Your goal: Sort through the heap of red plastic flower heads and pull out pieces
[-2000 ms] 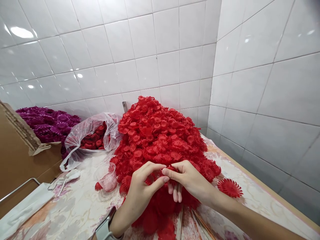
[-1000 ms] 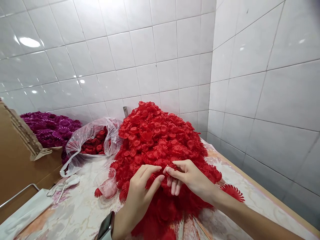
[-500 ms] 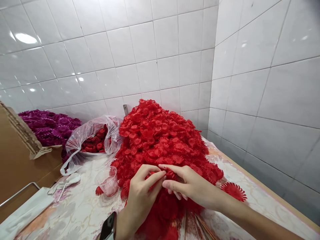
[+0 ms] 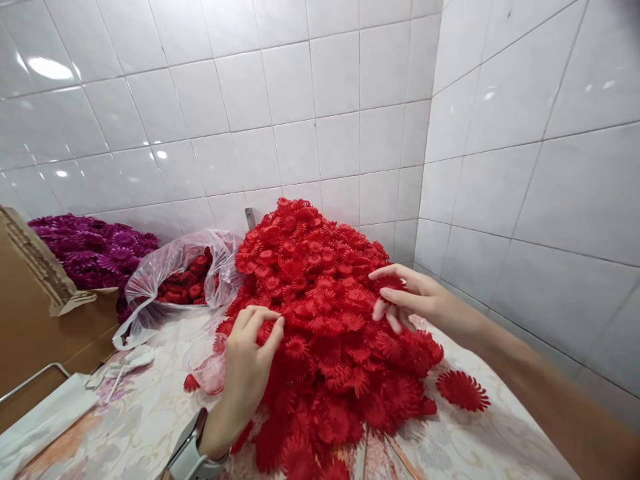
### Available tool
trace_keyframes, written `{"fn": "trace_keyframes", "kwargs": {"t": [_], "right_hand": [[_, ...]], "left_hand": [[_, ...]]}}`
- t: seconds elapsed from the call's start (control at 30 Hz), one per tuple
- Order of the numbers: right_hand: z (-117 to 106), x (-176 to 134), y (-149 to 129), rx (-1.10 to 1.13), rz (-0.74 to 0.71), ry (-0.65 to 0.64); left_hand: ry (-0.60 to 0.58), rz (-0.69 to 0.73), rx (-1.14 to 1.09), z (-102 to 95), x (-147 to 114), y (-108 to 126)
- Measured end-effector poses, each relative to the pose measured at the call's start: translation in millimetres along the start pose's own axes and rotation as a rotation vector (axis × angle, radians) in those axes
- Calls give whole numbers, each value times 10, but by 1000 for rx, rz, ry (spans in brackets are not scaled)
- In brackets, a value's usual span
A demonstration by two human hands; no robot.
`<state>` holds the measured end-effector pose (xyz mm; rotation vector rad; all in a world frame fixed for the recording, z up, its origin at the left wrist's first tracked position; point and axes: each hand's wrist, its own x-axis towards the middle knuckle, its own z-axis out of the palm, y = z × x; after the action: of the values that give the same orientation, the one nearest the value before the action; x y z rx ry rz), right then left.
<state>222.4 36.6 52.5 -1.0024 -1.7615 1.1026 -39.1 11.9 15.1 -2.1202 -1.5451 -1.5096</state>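
Note:
A tall heap of red fabric flowers (image 4: 320, 293) with fringed petals stands in front of me. Over its right slope is my right hand (image 4: 415, 297), its thumb and fingers closed around one red flower (image 4: 390, 283). My left hand (image 4: 250, 347) is at the heap's left side, thumb and forefinger tips pinched together. Whatever may be between those tips is too small to make out. Just behind my left hand, partly covered by it, a clear plastic cup (image 4: 203, 357) with pinkish-red residue stands on the table.
A single red flower (image 4: 463, 391) lies right of the heap on the floral tablecloth (image 4: 135, 427). Leftward are an open plastic bag (image 4: 145, 273) of darker red pieces, a purple flower pile (image 4: 100, 250) and a cardboard box (image 4: 55, 340). Thin sticks (image 4: 400, 457) lie in front; tiled walls enclose the corner.
My hands were together in front of the heap and have parted. The left moved left and down towards the cup; the right moved right and up over the heap with a flower.

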Motion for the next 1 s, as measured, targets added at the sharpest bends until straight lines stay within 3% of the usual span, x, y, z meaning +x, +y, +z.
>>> {"fn": "trace_keyframes", "kwargs": {"t": [0.13,0.3,0.57,0.77,1.0], "right_hand": [[322,24,58,272,22,51],[584,-6,111,483,15,-82],[794,-56,193,356,-3,-157],[872,-102,192,364,63,-147],[872,-125,201,344,76,-159]], "left_hand": [[11,18,58,47,-1,-54],[-20,83,39,86,-93,62],[-138,204,-147,82,-205,225],[-238,137,-275,109,-253,308],[-274,31,-361,117,-250,297]]}}
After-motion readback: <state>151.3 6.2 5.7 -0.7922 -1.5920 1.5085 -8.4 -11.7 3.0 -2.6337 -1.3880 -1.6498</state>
